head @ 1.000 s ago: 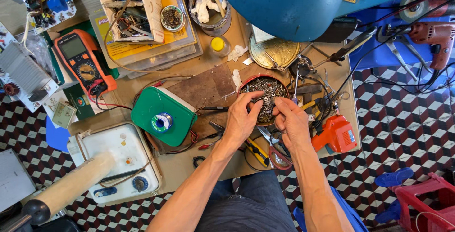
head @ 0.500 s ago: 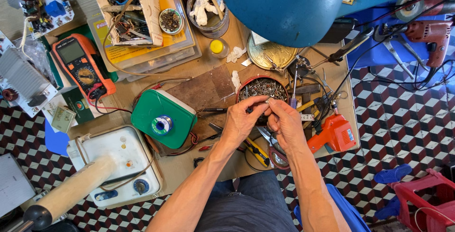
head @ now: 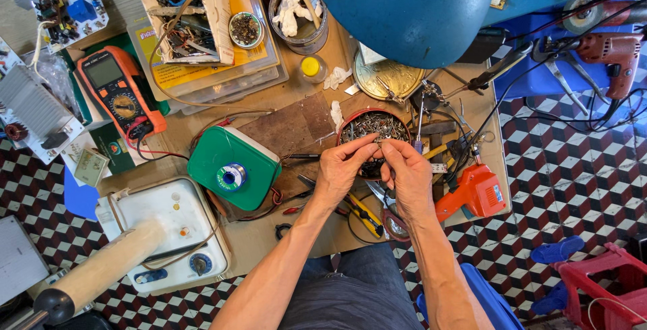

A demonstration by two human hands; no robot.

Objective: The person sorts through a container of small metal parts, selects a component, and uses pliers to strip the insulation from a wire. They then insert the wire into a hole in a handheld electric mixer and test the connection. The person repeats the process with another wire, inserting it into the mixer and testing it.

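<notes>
Head view, nearest first: at lower centre two bare forearms rise from the person's lap to the middle of the frame. The left hand [head: 340, 168] and the right hand [head: 406, 172] meet fingertip to fingertip over the near rim of a round red bowl [head: 375, 131] heaped with small metal screws. Both pinch together on one tiny metal piece [head: 378, 140], too small to tell apart, held just above the heap.

Such a piece should be light, stiff and slick, easy to drop back among the others; a thumb-and-forefinger pinch across its middle looks the safest hold.

Just right of the hands lies one orange glue gun [head: 473, 192]; just left, one green box [head: 233, 167] with a spool of solder wire on top. Lower left stands one white station [head: 162, 225] with a dial. Further up, at upper left, is one orange meter [head: 120, 95]; at top centre, one tin [head: 298, 7] of white rags. One blue lamp shade [head: 408, 10] fills the top.
</notes>
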